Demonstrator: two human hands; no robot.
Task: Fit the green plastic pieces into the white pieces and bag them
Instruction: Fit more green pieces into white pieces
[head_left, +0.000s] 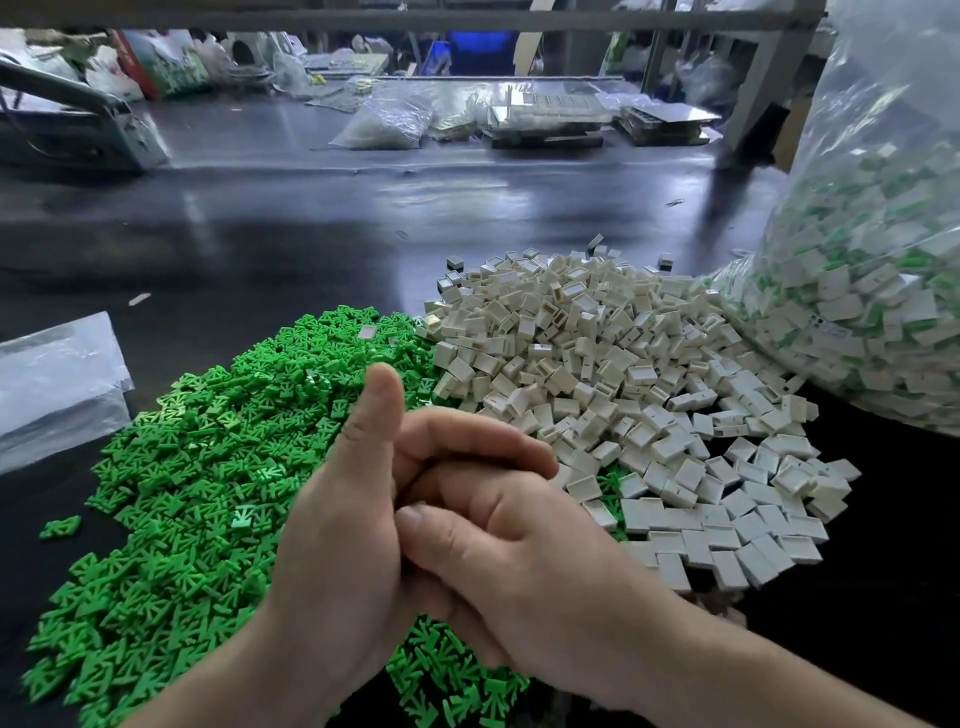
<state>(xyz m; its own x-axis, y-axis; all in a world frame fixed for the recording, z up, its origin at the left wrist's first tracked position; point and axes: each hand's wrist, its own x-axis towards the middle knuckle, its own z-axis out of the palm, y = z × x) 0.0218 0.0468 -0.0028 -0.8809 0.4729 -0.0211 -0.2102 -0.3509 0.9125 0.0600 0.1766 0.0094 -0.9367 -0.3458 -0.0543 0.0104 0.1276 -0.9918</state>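
a dark, glossy surface (311, 244) runs back to a cluttered far edge, where a small clear bag (387, 124) lies beside stacked flat trays (550, 117); a grey metal post (763, 88) rises at the far right; on the near left of the surface lies a broad heap of green pieces (208, 457), touching at its right edge a taller heap of white pieces (597, 353), with a few white ones strayed onto the green; a large clear bag (872, 270) stands at the right, leaning against the white heap and filled with white pieces showing green inside; a folded sheet of clear plastic (57, 374) lies flat at the left, just beside the green heap; both hands meet above the seam between the two heaps; the left hand (343, 545) has its thumb (379, 400) raised straight and its fingers (467, 436) curled over the right hand (530, 561), whose fingers are tucked inward against the left palm; whether either hand pinches a piece between them cannot be told, since the clasp hides it.
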